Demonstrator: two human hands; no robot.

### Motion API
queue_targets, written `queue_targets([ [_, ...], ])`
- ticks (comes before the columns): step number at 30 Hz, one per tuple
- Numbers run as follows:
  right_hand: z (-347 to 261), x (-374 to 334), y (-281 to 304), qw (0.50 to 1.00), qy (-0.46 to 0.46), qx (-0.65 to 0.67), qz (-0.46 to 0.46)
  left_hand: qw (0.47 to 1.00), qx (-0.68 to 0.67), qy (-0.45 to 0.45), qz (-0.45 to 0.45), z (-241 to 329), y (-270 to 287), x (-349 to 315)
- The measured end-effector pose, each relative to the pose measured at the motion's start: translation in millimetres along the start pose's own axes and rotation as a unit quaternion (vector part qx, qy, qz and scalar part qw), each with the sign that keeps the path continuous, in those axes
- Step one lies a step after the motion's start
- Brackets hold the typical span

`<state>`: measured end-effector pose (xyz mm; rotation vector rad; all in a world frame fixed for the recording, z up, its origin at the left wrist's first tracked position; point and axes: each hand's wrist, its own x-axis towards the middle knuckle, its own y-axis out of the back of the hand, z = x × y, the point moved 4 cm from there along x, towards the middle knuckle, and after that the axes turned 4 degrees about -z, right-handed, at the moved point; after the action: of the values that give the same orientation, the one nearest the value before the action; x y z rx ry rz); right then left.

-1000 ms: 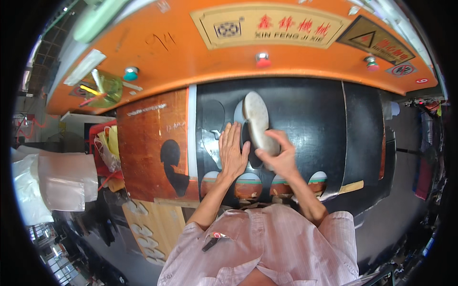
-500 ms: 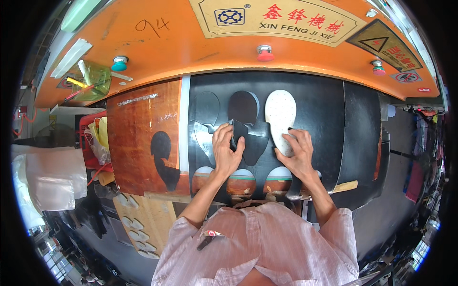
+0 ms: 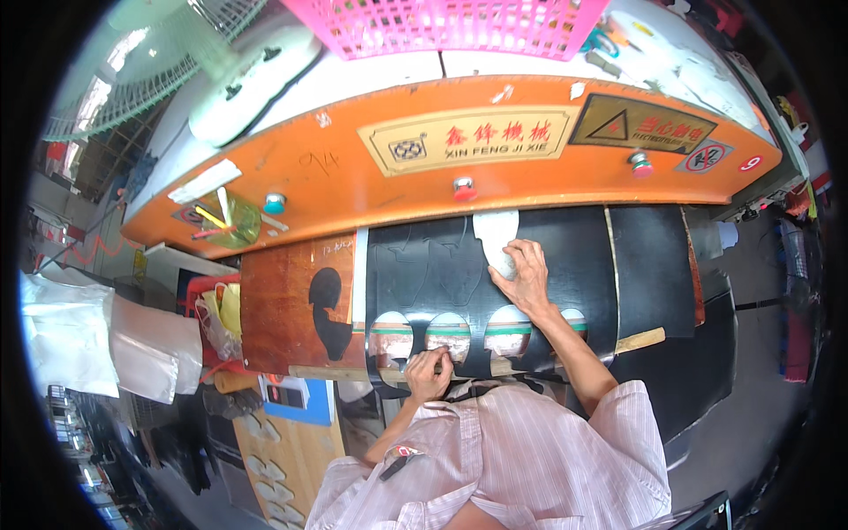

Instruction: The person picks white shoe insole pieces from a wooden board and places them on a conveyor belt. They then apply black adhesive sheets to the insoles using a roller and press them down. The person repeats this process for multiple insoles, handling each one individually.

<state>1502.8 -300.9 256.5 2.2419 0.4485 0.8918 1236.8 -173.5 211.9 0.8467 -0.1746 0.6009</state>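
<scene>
My right hand (image 3: pixel 523 278) grips the near end of a white sole-shaped template (image 3: pixel 496 231), thumb on one side and fingers on the other. The template lies on a black sheet (image 3: pixel 565 256), its far end close under the orange machine beam. At the sheet's near edge, my left hand (image 3: pixel 430 372) has its fingers curled together beside the rounded cutouts; what they hold, if anything, is hidden. Faint sole-shaped outlines mark the sheet left of the template. A dark cut piece (image 3: pixel 333 340) rests on the brown board (image 3: pixel 278 309) to the left.
An orange machine beam (image 3: pixel 336 199) with push buttons crosses behind the sheet. On top stand a pink basket (image 3: pixel 459 49) and, at left, a pale green fan (image 3: pixel 212 44). A red crate (image 3: pixel 208 287) sits left of the board. A wooden stick (image 3: pixel 640 341) lies at the right front.
My left hand has left the dark pieces at the sheet's middle and come down to its near edge; those loose pieces no longer show there. My right hand stays on the template. The view has tilted upward.
</scene>
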Motion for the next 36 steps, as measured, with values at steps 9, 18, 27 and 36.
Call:
queue_targets([
  [9, 35, 97, 155, 0.952, -0.079, 0.061, 0.291, 0.999, 0.022, 0.027, -0.037, -16, -25, 85],
  [18, 33, 82, 135, 0.991, -0.062, 0.037, 0.115, 0.996, 0.042, 0.072, -0.031, -19, -38, 167],
  [27, 65, -5, 69, 0.985, -0.161, -0.046, -0.029, 0.993, 0.058, 0.103, -0.008, -25, -46, 174],
  [36, 51, -21, 48, 0.989, -0.142, -0.036, 0.028, 0.994, 0.010, 0.108, -0.011, -35, -49, 170],
])
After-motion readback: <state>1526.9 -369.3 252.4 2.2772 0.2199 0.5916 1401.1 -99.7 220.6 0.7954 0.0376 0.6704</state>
